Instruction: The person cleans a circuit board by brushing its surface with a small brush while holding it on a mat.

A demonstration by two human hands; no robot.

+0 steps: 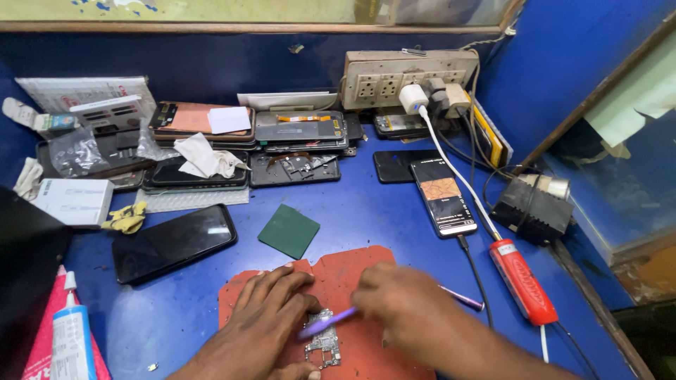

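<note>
Circuit board held and brushed on the red mat.
The left hand (271,309) lay flat, fingers pressed on the circuit board (324,343) atop the red mat (338,271); the right hand (398,299) pinched a purple brush (329,324), its tip touching the board.

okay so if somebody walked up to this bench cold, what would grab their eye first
Probably the two hands at the near edge: the left hand steadies a small circuit board on a red mat, while the right hand holds a purple tool over it. Next, the lit phone charging at right, and the stacked phone parts along the back.
</note>
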